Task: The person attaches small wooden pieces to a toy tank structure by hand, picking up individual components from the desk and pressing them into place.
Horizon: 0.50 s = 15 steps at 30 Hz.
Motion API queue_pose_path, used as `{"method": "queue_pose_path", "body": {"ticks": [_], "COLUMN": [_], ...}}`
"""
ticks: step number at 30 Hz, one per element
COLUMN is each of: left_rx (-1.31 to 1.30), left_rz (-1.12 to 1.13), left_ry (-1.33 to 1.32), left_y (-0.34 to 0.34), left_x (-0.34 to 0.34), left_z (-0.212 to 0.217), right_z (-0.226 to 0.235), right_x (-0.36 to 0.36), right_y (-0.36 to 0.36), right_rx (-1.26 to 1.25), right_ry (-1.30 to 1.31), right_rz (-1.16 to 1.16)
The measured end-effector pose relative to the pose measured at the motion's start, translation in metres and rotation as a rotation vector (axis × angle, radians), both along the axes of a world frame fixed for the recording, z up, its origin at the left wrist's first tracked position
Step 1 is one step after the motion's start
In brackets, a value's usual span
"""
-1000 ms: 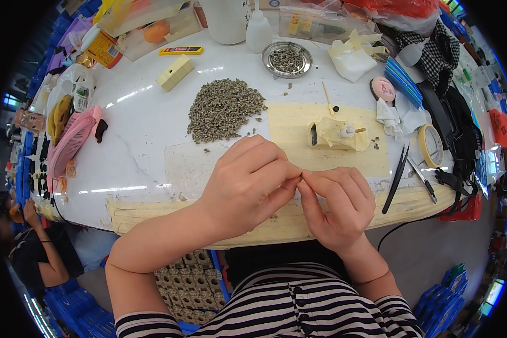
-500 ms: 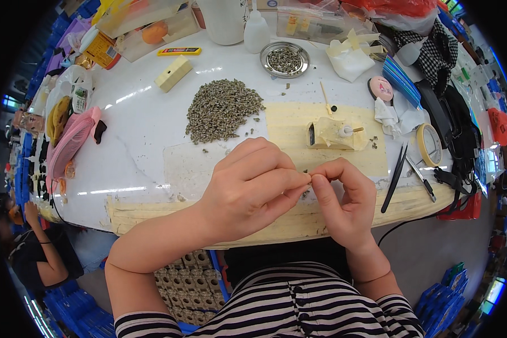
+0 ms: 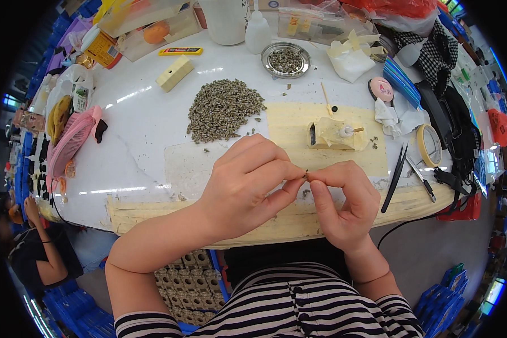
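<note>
Pink mesh (image 3: pixel 67 143) is seen at the far left of the white table (image 3: pixel 146 129). A grey heap of tiny bits (image 3: pixel 224 108) is piled near the middle. The left hand (image 3: pixel 248 188) is closed, and a tiny dark piece (image 3: pixel 306 176) is pinched at its fingertips. The same piece is pinched from the other side by the closed right hand (image 3: pixel 343 205), just above the table's near edge. The piece is too small for its long way to be told. Black tweezers (image 3: pixel 395 177) are laid at the right.
</note>
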State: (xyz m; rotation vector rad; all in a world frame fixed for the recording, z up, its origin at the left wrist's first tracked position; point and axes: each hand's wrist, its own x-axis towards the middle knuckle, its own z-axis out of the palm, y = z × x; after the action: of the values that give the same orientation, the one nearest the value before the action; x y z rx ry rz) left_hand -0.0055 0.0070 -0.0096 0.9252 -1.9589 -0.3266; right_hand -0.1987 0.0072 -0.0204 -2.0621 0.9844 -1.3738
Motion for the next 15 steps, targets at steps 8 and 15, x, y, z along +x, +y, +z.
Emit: {"method": "queue_pose_path", "body": {"ticks": [8, 15], "left_rx": [0.015, -0.014], "left_rz": [0.013, -0.021], "left_ry": [-0.053, -0.043], "left_y": [-0.0005, 0.0006], "left_x": [0.0014, 0.0003], "left_z": [-0.0011, -0.0007], "right_z": [0.0009, -0.0002], "right_x": [0.0069, 0.003], "right_y": [-0.0001, 0.0014], "right_rx": [-0.144, 0.051], "right_ry": [0.124, 0.044], "right_rz": [-0.037, -0.04]}}
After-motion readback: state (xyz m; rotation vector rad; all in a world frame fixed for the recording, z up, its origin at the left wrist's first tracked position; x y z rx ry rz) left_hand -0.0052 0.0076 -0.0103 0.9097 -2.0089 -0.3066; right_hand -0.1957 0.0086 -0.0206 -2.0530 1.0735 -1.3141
